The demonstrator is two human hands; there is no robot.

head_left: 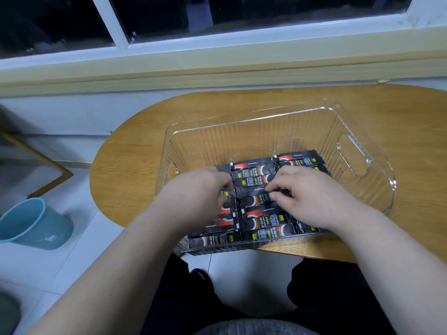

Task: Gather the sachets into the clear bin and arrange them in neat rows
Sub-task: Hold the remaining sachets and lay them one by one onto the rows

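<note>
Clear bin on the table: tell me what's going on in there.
A person sitting at the wooden table has both hands inside the clear bin. Black coffee sachets lie flat in rows across its floor. The right hand pinches one sachet in the middle row. The left hand curls its fingers down onto the left row; whether it grips one is hidden. Every sachet in view is in the bin.
</note>
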